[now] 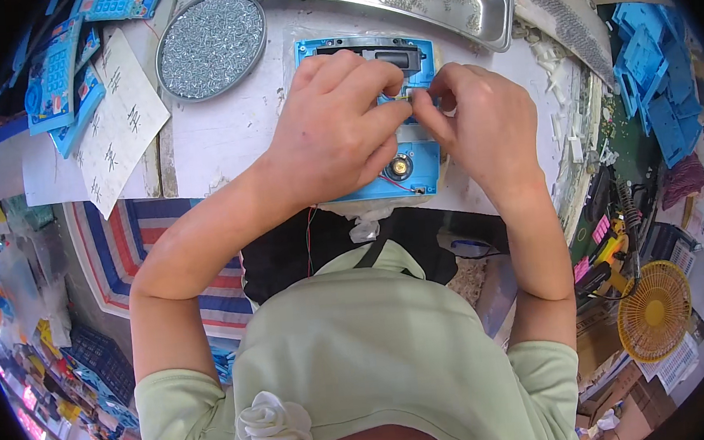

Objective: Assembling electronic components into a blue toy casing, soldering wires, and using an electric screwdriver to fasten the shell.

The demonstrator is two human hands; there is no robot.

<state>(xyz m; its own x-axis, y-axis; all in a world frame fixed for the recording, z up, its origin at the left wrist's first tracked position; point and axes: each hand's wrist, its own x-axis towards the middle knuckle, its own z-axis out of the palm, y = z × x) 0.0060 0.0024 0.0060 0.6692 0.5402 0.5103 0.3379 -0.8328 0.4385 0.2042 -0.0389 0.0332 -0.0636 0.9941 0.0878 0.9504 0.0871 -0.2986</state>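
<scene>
A blue plastic device casing (pixel 424 163) lies in front of me on the table, its inner side up. It has a black part (pixel 391 57) at its far end and a small round speaker (pixel 398 167) with thin wires at its near end. My left hand (pixel 337 130) rests over the casing's left side, thumb and forefinger pinched together near its middle. My right hand (pixel 483 119) comes from the right, its fingertips pinched almost against the left ones. Something small and pale sits between the fingertips, too small to name. The hands hide much of the casing's middle.
A round tray of small screws (pixel 211 47) stands at the far left, beside a marked paper sheet (pixel 117 127) and blue printed panels (pixel 55 78). Metal trays (pixel 493 18) of small parts are at the back. Blue plastic pieces (pixel 654 64) and a yellow basket (pixel 654 312) are on the right.
</scene>
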